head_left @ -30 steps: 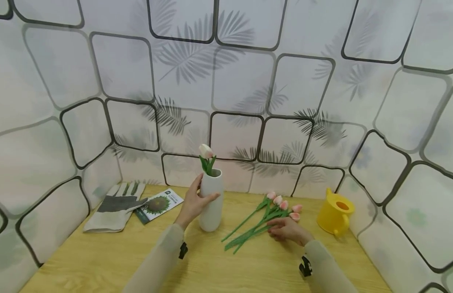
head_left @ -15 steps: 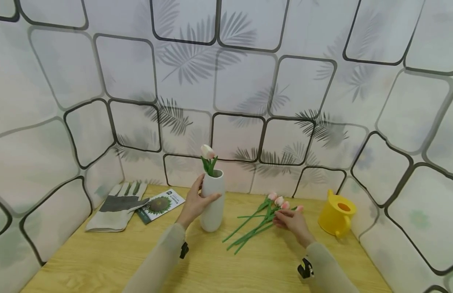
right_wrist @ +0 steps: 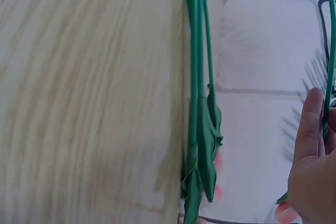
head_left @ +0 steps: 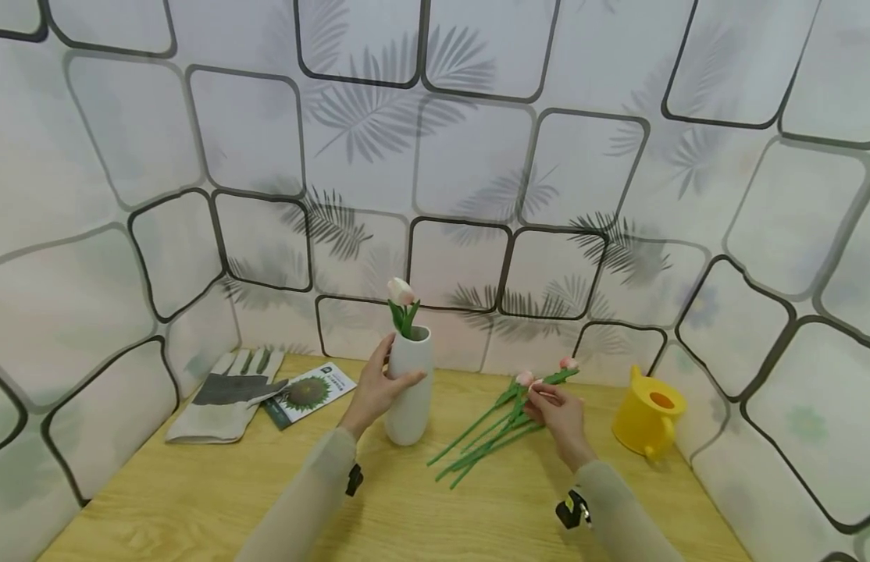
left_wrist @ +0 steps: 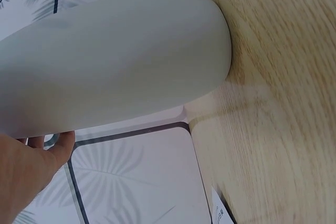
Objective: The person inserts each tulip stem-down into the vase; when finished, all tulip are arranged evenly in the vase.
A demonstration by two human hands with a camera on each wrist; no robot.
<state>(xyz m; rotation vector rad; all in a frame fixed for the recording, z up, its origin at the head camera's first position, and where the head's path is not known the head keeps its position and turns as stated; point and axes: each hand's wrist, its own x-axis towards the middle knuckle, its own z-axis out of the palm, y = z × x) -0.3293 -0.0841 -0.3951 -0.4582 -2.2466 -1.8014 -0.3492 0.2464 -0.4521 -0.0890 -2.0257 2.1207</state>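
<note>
My left hand (head_left: 379, 394) grips the side of a white vase (head_left: 411, 402), which stands upright on the table; in the left wrist view its pale body (left_wrist: 131, 61) fills much of the picture. One pink-white artificial tulip (head_left: 401, 292) stands in the vase. To the right, my right hand (head_left: 563, 417) pinches the stem of another tulip (head_left: 568, 364), its pink bloom pointing up and away. In the right wrist view that green stem (right_wrist: 331, 51) runs up between thumb and fingers, apart from the bunch. Several more tulips (head_left: 470, 439) lie beneath the hand, blooms partly hidden.
A yellow watering can (head_left: 646, 417) stands to the far right. On the left lie grey-white gloves (head_left: 220, 402), a small tool's tip (head_left: 269, 393) and a sunflower seed packet (head_left: 315, 393). A patterned curtain (head_left: 463, 172) surrounds the wooden table (head_left: 407, 515) at the back and sides.
My right hand has moved from resting beside the bunch to taking one tulip, raising it a little off the others. The left hand and vase hold their place.
</note>
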